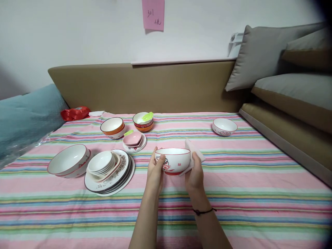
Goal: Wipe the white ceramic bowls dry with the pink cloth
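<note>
Above the striped cloth, a white bowl (176,159) with a red rim, red foot and a cartoon print is held up between both hands. My left hand (156,167) is closed on its left side, with the thumb against the outer wall. Pressed to the bowl's right side is a white cloth or tissue (195,156), gripped by my right hand (195,173). The fingers behind the tissue are partly hidden. A matching bowl (224,127) sits apart at the back right.
At the left stand a large bowl (67,160) and stacked plates (114,186) bearing small dishes (101,162). Behind them are orange bowls (112,126), another bowl stack (141,121) and a pink dish (132,138) on small plates. Cushions (293,93) line the right; a sofa back (145,88) closes the rear.
</note>
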Demonstrator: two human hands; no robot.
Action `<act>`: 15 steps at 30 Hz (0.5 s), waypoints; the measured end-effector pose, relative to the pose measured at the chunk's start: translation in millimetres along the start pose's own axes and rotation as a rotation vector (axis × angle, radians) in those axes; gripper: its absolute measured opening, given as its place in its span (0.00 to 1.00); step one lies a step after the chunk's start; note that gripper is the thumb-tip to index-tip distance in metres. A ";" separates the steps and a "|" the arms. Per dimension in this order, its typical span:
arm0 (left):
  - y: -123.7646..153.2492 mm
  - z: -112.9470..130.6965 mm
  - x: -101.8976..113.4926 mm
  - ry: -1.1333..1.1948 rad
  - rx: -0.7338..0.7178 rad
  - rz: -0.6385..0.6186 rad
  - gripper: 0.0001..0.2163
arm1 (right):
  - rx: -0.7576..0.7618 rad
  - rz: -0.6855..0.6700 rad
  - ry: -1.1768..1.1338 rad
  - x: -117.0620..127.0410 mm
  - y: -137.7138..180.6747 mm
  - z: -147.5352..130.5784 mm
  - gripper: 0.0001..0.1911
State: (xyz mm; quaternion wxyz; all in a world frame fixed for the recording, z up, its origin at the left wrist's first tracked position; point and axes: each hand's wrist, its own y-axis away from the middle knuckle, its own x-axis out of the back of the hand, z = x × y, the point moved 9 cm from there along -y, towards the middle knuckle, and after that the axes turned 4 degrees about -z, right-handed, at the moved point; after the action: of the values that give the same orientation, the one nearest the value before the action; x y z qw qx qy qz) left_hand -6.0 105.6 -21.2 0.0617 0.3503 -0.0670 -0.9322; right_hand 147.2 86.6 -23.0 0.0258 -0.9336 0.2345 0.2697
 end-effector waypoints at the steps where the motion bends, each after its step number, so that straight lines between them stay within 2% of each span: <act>1: -0.4 -0.8 0.4 -0.051 -0.004 -0.016 0.30 | -0.054 0.018 -0.033 4.2 -2.6 6.7 0.31; 3: 0.1 -2.6 0.8 -0.116 -0.007 -0.026 0.30 | -0.067 0.023 -0.050 8.0 -4.6 8.8 0.31; 5: 1.8 -3.8 -0.1 -0.104 -0.002 -0.016 0.29 | 0.026 -0.034 -0.006 3.5 -2.5 -3.0 0.29; 9: 5.2 -6.5 -2.9 0.053 0.045 0.031 0.25 | 0.400 -0.257 0.258 -24.8 18.9 -46.9 0.24; 11: 5.8 -7.9 -3.9 0.134 0.072 0.043 0.22 | 0.534 -0.341 0.385 -38.1 30.4 -57.8 0.23; 13: 5.8 -7.9 -3.2 0.179 0.084 0.061 0.20 | 0.538 -0.339 0.401 -40.7 31.0 -55.5 0.23; 15: 6.0 -7.1 -1.6 0.198 0.086 0.090 0.20 | 0.402 -0.240 0.322 -31.4 21.0 -41.3 0.25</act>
State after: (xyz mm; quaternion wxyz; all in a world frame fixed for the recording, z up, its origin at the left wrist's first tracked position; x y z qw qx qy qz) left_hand 0.4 99.4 -24.5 0.0948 0.4397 -0.1159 -0.8856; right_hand 134.6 74.0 30.0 0.2047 -0.9617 0.1720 0.0611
